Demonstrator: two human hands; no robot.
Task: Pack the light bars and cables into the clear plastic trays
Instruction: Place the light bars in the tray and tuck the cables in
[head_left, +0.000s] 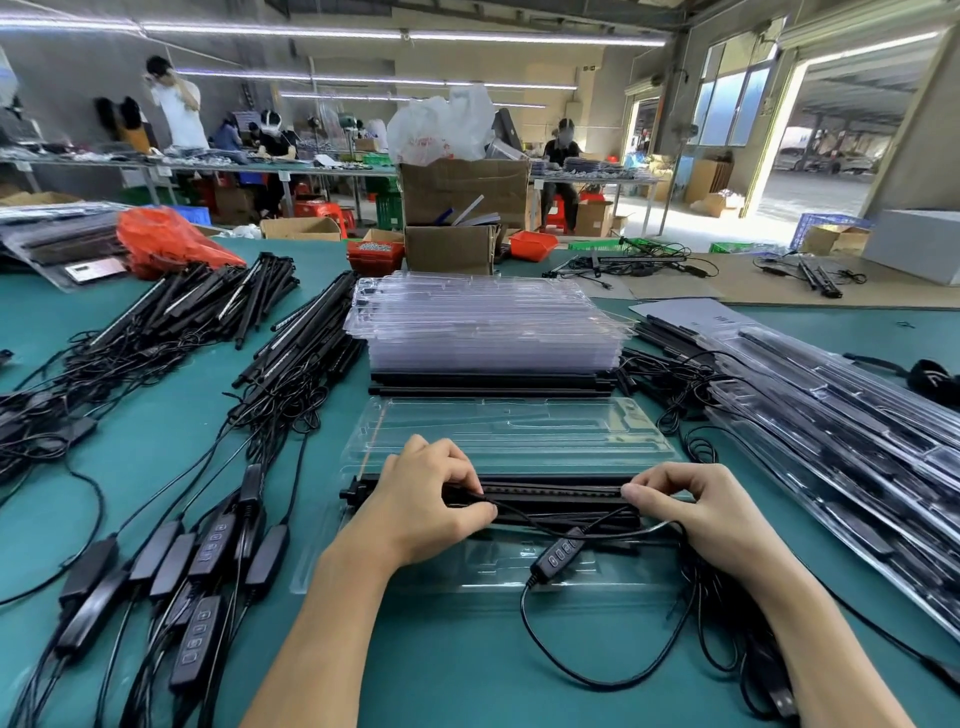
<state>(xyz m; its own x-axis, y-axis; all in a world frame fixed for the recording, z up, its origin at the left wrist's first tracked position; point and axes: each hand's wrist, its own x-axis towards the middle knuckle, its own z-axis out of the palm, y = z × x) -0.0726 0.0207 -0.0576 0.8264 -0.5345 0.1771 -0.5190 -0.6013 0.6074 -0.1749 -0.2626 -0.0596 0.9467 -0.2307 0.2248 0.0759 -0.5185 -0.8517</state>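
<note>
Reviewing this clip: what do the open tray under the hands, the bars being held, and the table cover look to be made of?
Open tray: thin clear moulded plastic, glossy; the green shows through and its ridges glint.
Light bars: matte black, rigid; plastic or coated metal, cannot tell.
Table cover: dull teal sheet, smooth, maybe rubber or vinyl mat.

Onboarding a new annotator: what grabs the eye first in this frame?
Both bare hands, left hand and right hand, pinch thin black light bars lying across an open clear plastic tray at centre. Behind it rises a tall stack of empty clear plastic trays; at left sprawl heaps of black bars and tangled cables.
</note>
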